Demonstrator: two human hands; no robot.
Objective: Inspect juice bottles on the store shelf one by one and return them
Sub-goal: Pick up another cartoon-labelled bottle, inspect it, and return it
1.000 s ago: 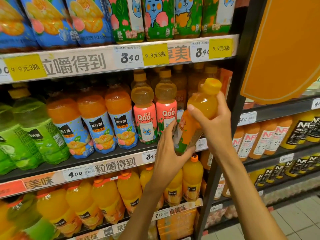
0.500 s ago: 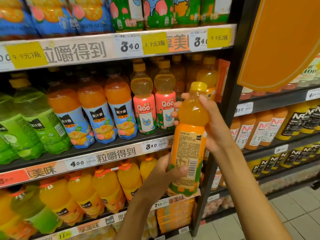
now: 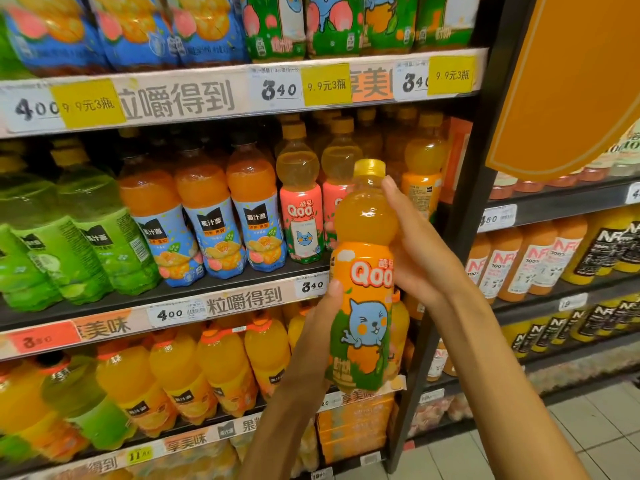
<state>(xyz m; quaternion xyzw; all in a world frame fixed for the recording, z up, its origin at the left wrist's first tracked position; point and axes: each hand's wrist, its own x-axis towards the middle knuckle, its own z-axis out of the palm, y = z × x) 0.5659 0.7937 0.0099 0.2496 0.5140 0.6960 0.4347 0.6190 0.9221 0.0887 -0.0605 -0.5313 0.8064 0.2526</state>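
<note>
Store shelving fills my view, tiers of drinks behind white price strips (image 3: 214, 98) with yellow tags. From the left on the middle shelf (image 3: 221, 289) I see green plastic bottles (image 3: 86, 237) at nine o'clock, then orange juice bottles with blue labels (image 3: 207, 220), then pink-labelled Qoo bottles (image 3: 300, 209) near the centre. Below them stand rows of yellow-orange bottles with orange caps (image 3: 180, 375).

My left hand (image 3: 311, 337) comes up from six o'clock and holds the lower half of the orange-labelled Qoo juice bottle with a yellow cap (image 3: 363, 271); the thumb lies curled on the label's left edge, while the other fingers are hidden behind the bottle. The bottle stands nearly upright in the air in front of the shelf edge, just right of centre, its cartoon label facing me. My right hand (image 3: 415, 258) grips it from the three o'clock side around the shoulder, its fingers wrapped behind and the thumb reaching up to the neck just under the cap.

At three o'clock, past the black shelf post (image 3: 460, 209), a second rack carries NFC-labelled orange bottles (image 3: 519, 265). A large orange sign (image 3: 571, 81) hangs at one o'clock, and pale floor tiles (image 3: 571, 427) show at five o'clock.
</note>
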